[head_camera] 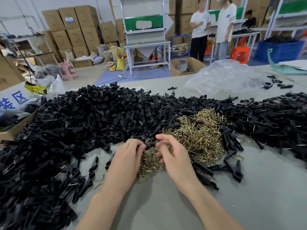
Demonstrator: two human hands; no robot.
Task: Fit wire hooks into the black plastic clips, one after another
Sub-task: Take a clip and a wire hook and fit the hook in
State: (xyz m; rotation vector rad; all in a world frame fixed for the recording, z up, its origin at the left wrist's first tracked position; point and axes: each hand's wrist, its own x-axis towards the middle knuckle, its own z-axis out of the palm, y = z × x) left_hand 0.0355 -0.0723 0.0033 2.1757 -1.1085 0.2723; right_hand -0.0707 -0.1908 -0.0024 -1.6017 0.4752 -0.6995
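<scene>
A deep heap of black clips [69, 130] covers the left side of the tabletop [166, 205] and runs along its far edge. Near the middle, the left hand [127, 156] has its fingers curled around a small black clip [150, 144] with a wire hook [149, 140] standing up from it. Touching it from the other side, the right hand [172, 155] pinches the same clip between thumb and bent fingers. Both hands sit over a pile of brass-coloured hooks [196, 135] that spreads to the right. Past that lies another heap of clips with wires showing [274, 123], toward the right edge. Crumpled clear plastic [224, 77] rests at the far right corner.
</scene>
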